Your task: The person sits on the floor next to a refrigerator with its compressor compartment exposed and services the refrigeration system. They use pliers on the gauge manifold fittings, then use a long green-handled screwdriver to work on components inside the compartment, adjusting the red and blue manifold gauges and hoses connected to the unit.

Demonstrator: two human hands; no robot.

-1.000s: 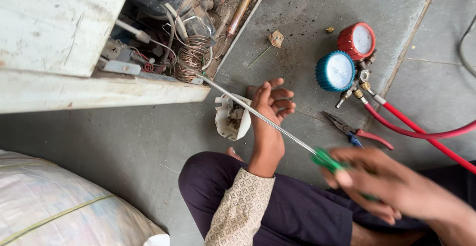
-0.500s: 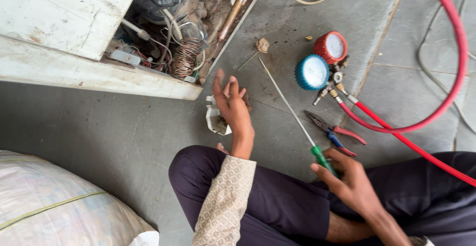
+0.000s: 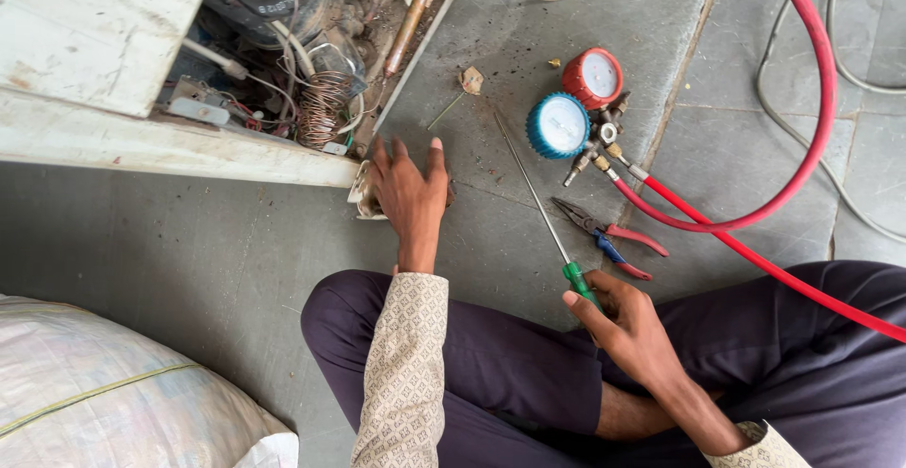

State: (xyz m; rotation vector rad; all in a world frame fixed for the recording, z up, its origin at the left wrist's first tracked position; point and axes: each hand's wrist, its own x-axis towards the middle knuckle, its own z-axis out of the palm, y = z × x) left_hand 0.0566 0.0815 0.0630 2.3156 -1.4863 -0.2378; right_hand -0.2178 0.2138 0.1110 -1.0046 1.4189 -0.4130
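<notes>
My left hand (image 3: 409, 194) presses flat, fingers spread, on crumpled white paper (image 3: 363, 196) on the grey stone floor (image 3: 236, 242). My right hand (image 3: 628, 322) closes around the long green-handled screwdriver (image 3: 543, 208); keep its shaft low and steady.

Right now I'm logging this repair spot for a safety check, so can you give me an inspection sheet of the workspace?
Surface: grey stone floor, dusty.
Job's things: long green-handled screwdriver; small pale object; open white appliance.
Clutter: pliers, gauge set.
Grippers: left hand flat on the pale object; right hand grips the screwdriver handle.
Cables: red hose, grey cable, appliance wiring.
Surroundings: white sack.
</notes>
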